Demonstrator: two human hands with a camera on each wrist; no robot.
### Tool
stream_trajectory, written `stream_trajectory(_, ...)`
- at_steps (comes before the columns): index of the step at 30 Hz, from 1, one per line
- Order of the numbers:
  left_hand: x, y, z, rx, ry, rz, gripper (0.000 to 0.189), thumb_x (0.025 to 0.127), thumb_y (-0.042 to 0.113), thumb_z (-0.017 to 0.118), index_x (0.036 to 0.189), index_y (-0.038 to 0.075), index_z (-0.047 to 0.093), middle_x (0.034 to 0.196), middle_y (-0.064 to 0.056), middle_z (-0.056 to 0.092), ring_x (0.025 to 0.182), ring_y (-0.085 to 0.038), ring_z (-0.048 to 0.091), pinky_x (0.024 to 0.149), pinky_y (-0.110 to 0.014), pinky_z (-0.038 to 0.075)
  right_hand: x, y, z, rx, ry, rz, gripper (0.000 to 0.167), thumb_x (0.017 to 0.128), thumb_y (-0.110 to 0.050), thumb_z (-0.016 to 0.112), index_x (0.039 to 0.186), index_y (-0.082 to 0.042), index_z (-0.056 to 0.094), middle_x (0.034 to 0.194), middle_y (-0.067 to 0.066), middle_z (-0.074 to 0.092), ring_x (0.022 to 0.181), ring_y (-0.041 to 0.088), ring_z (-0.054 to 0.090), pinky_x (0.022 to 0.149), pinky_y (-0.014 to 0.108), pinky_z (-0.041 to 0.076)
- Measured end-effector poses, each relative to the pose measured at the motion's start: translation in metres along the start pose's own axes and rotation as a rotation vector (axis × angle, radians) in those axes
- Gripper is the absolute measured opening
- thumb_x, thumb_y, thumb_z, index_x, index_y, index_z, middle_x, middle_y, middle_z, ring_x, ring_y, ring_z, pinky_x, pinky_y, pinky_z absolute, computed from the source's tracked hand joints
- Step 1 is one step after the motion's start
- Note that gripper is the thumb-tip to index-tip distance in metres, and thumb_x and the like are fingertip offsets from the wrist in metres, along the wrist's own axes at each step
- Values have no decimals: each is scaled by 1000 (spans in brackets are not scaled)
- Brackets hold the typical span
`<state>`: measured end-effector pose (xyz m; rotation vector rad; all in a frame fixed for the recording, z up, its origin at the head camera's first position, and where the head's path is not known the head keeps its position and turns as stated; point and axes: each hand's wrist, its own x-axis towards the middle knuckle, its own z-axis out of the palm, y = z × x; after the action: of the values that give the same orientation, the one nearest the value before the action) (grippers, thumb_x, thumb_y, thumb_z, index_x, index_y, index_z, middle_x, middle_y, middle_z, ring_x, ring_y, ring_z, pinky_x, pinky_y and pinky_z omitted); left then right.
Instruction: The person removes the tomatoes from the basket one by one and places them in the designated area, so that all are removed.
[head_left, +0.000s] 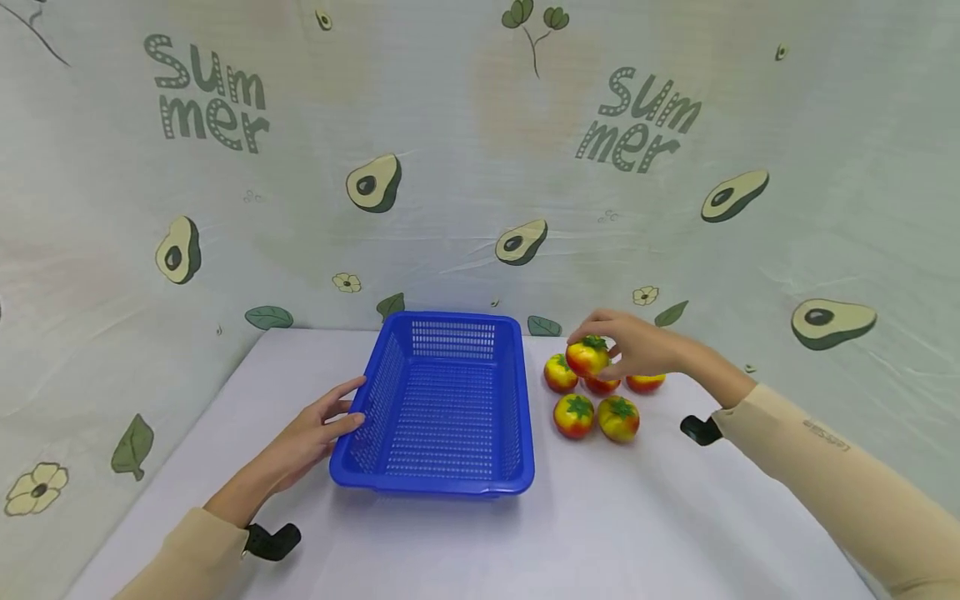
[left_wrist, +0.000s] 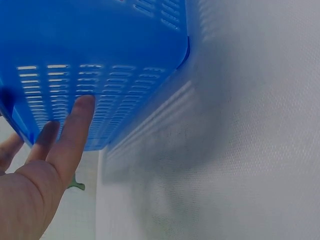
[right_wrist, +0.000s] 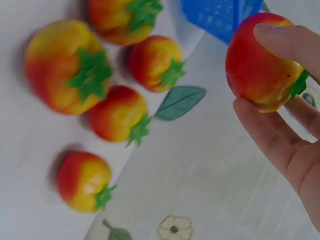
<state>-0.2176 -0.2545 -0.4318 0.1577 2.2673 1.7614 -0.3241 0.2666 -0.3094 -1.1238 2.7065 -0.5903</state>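
Observation:
My left hand [head_left: 309, 435] rests against the left side of a blue plastic basket [head_left: 432, 485], fingertips at its rim. In the left wrist view, its fairly straight fingers [left_wrist: 74, 137] touch the slotted outer wall. My right hand [head_left: 637, 343] pinches a red-and-yellow tomato [head_left: 587, 357] with a green leafy top, raised above the others. The right wrist view shows the thumb on one side of this tomato [right_wrist: 260, 62] and fingers on the other. Several similar tomatoes [head_left: 573, 416] lie right of the basket, some partly hidden behind the held one and the hand.
The basket's slotted floor shows, with nothing lying in it. A white-covered table [head_left: 600, 525] carries everything. Behind stands a cloth backdrop [head_left: 442, 108] printed with avocados, leaves and lettering. Dark wrist-worn devices [head_left: 273, 542] sit at both cuffs.

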Motion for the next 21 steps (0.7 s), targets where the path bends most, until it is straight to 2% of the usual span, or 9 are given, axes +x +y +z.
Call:
stream_trajectory(8, -2, -1, -2, 10, -1, 2, 77, 108, 34, 64, 171, 26, 20, 160, -27, 36, 132, -38, 58, 103, -48, 57, -41, 25, 2, -1, 25, 114, 54, 86, -3, 86, 136, -16, 69, 135, 12, 58, 121, 34, 61, 92, 48, 63)
stream_trajectory(14, -1, -2, 0, 24, 12, -7, 78, 107, 35, 65, 171, 27, 21, 161, -28, 35, 133, -40, 57, 104, -52, 57, -67, 40, 6, -20, 52, 130, 55, 85, -6, 89, 135, -14, 69, 134, 15, 57, 118, 34, 60, 86, 43, 65)
stream_trajectory(21, -1, -2, -1, 24, 7, 3, 77, 108, 35, 64, 171, 26, 21, 160, -27, 36, 132, -39, 57, 104, -51, 57, -88, 66, 23, 4, 61, 150, 57, 83, -5, 90, 136, -12, 70, 131, 13, 59, 115, 32, 60, 83, 40, 65)
